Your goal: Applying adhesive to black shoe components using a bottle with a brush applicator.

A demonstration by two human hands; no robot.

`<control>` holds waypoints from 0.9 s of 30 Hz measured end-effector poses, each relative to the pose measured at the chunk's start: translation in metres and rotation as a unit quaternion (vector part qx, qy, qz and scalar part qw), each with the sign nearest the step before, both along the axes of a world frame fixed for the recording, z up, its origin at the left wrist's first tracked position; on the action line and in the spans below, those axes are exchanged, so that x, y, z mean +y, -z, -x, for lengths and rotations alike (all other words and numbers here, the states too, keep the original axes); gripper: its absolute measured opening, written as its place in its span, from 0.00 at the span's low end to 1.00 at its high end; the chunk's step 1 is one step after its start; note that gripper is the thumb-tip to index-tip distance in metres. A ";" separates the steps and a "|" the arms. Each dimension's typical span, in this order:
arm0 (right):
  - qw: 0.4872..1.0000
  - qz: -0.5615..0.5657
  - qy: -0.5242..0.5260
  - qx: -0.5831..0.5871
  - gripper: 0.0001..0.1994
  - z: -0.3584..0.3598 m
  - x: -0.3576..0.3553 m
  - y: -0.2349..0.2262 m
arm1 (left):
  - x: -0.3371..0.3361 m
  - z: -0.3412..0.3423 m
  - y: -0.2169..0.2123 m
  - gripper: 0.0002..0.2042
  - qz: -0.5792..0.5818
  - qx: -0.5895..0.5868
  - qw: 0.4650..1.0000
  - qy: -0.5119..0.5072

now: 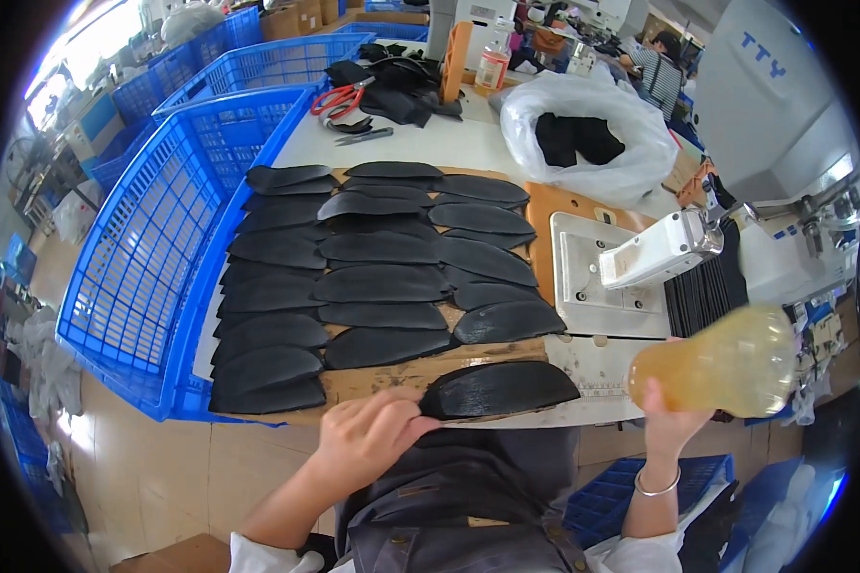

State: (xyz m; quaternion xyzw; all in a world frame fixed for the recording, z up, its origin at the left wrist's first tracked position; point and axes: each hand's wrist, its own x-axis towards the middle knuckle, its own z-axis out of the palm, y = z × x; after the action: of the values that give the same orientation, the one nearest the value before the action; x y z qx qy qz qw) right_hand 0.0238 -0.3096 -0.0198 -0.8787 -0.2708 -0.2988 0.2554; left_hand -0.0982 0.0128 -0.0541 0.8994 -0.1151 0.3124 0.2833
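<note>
At the table's near edge lies a black leaf-shaped piece (502, 390) with a wet-looking sheen. My left hand (371, 435) pinches its left tip between thumb and fingers. In my right hand (672, 420), raised at the right by the table edge, is a translucent bottle (726, 368) of yellowish liquid, tilted with its wide end to the right. Fingers wrap around the bottle's narrower part, and its mouth cannot be made out. Beyond my left hand, many similar black pieces (382, 284) overlap in three columns on a brown board (377, 384).
A white sewing machine (655, 250) stands at the right. Blue plastic crates (139, 277) line the left side. Farther back are red-handled scissors (339, 97), small snips (365, 136), a clear bottle (493, 62) and a white plastic bag (535, 100) holding black pieces. Another person (657, 76) sits far right.
</note>
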 end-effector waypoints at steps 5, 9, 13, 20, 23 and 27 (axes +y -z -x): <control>0.735 -0.642 -0.122 0.178 0.34 0.002 0.000 0.010 | -0.010 -0.012 -0.050 0.22 -0.009 0.017 1.000 0.016; 0.573 -0.727 -0.251 0.284 0.33 0.002 -0.002 0.039 | -0.049 -0.051 -0.072 0.30 -0.083 0.107 0.982 0.129; 0.648 -0.663 -0.246 0.282 0.32 0.012 0.013 0.042 | -0.073 -0.076 -0.059 0.30 -0.140 0.177 0.960 0.168; 0.713 -0.595 -0.266 0.257 0.35 0.011 0.018 0.037 | -0.083 -0.077 -0.067 0.26 -0.147 0.182 0.962 0.138; 0.686 -0.621 -0.245 0.291 0.36 0.013 0.018 0.035 | -0.088 -0.084 -0.063 0.24 -0.154 0.182 0.965 0.114; 0.555 -0.708 -0.291 0.326 0.35 0.012 0.014 0.045 | -0.086 -0.084 -0.063 0.21 -0.101 0.185 0.972 0.106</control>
State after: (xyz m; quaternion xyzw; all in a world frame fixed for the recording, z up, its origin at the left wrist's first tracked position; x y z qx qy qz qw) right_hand 0.0121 -0.2958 -0.0652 -0.3252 -0.1107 0.0035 0.9391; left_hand -0.0137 -0.0730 0.0084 0.9481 -0.1862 0.0951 0.2394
